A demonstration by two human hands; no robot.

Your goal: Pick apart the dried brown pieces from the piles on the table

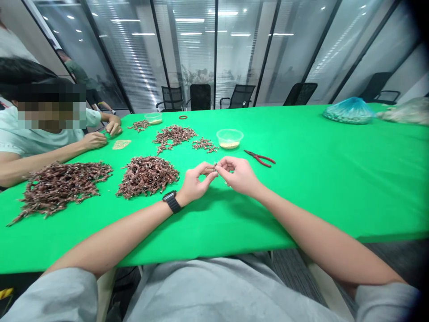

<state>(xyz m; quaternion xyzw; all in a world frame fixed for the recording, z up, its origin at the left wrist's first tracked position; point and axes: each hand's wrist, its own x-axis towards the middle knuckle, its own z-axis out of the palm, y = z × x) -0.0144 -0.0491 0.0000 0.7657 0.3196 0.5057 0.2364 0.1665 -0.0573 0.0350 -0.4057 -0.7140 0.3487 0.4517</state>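
Observation:
My left hand (195,183), with a dark watch (172,202) on its wrist, and my right hand (240,175) meet above the green cloth. Thumb and forefinger of each are pinched together on one small dark piece (215,166), mostly hidden by the fingertips. Left of my hands lies a heap of small reddish-brown pieces with silvery ends (147,176). A clear plastic tub (230,134) with small pale yellowish bits in its bottom stands just beyond my fingers. Red-handled pliers (259,158) lie to the right of the tub. Some pale bits show under my right hand.
More brown pieces form a large heap (63,185) at left and looser piles (174,136) farther back. A co-worker (50,134) sits at the left, hands over the cloth near a pale patch of bits (121,144). A blue bag (348,111) lies at the back right.

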